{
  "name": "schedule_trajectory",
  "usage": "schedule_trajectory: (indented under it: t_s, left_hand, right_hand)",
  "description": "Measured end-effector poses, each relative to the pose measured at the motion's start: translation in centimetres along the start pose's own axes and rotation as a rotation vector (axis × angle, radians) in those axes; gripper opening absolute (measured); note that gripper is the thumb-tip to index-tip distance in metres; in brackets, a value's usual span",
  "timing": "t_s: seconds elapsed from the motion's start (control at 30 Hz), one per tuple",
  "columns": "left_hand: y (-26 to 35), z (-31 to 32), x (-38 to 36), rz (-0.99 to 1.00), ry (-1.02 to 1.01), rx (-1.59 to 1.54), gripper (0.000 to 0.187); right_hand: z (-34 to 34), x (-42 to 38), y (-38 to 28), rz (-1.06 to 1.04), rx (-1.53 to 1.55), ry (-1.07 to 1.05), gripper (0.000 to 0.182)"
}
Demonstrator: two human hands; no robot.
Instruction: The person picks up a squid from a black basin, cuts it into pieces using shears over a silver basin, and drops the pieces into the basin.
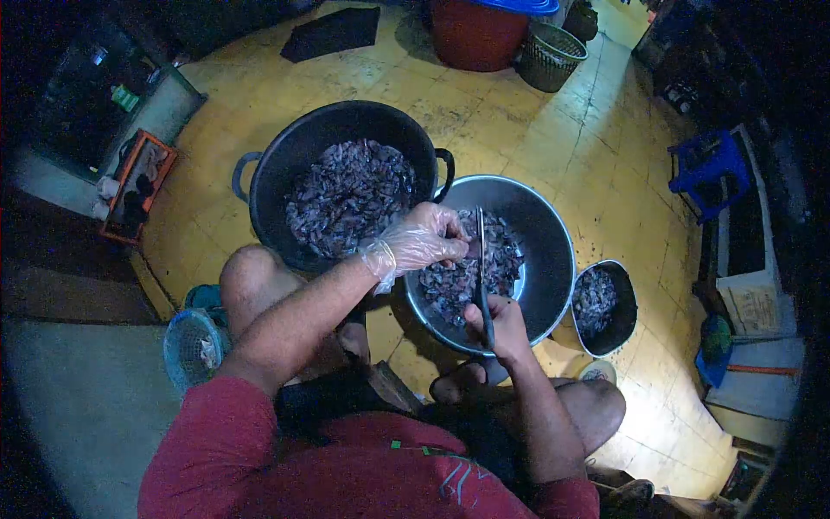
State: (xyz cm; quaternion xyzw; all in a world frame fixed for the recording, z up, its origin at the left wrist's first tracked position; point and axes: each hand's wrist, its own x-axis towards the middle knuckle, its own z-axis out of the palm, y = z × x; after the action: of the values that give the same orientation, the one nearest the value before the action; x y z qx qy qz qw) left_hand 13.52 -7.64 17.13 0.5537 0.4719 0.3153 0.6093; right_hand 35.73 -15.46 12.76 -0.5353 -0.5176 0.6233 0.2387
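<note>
My left hand [425,240], in a clear plastic glove, pinches a small dark piece [473,249] above the metal bowl [546,259]. My bare right hand [499,327] is wrapped round the handles of long scissors [482,268], whose blades point away from me beside the left fingertips. Small dark, shiny pieces [450,290], perhaps seafood, lie in the bowl. At the left, a large black tub [303,130] with two handles holds many more such pieces [350,195].
A smaller container [627,303] of pieces stands right of the bowl. Near my left knee is a blue-green basket [180,346]. Farther off are a red tub [475,39], a wicker-like basket [549,60], a blue stool [709,173] and an orange-edged rack [138,186].
</note>
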Motion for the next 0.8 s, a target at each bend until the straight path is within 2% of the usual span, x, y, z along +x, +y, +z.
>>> schedule_trajectory:
  t_s: [0.07, 0.13, 0.17, 0.23, 0.33, 0.37, 0.47, 0.6, 0.7, 0.77, 0.8]
  left_hand:
    - [-0.5, -0.1, 0.2, -0.002, -0.004, -0.066, 0.012]
    - [-0.2, -0.2, 0.2, 0.0, -0.003, -0.13, 0.011]
    - [0.0, -0.3, 0.2, 0.011, 0.035, -0.195, 0.012]
    - [0.3, -0.4, 0.2, 0.023, 0.115, -0.342, 0.014]
    - [-0.2, -0.7, 0.7, 0.057, 0.183, -0.341, 0.014]
    - [-0.5, -0.9, 0.8, 0.046, 0.175, -0.322, 0.014]
    - [0.4, -0.4, 0.0, 0.031, 0.095, -0.313, 0.014]
    - [-0.3, -0.1, 0.6, -0.007, 0.093, -0.177, 0.014]
    - [-0.4, -0.5, 0.7, 0.017, 0.104, -0.244, 0.012]
    - [-0.2, -0.7, 0.6, 0.029, 0.085, -0.174, 0.011]
    - [0.2, -0.7, 0.4, 0.039, 0.064, -0.104, 0.01]
  right_hand:
    - [-0.4, 0.3, 0.7, 0.007, -0.059, 0.002, 0.044]
    - [-0.6, 0.5, 0.7, -0.06, -0.19, 0.113, 0.045]
    - [-0.7, 0.5, 0.6, -0.063, -0.19, 0.114, 0.045]
    - [-0.8, 0.2, -0.1, 0.065, -0.049, 0.087, 0.048]
    - [-0.2, 0.3, 0.5, -0.028, 0.026, -0.036, 0.05]
    - [-0.3, 0.0, 0.4, 0.003, -0.03, -0.074, 0.054]
    - [0.5, -0.2, 0.0, -0.062, -0.04, -0.056, 0.054]
    - [0.2, 0.3, 1.2, -0.067, -0.111, -0.031, 0.05]
    - [0.0, 0.3, 1.5, -0.012, -0.242, 0.004, 0.044]
    - [0.0, 0.5, 1.7, -0.016, -0.185, 0.02, 0.055]
    - [0.2, 0.4, 1.5, -0.016, -0.185, 0.02, 0.055]
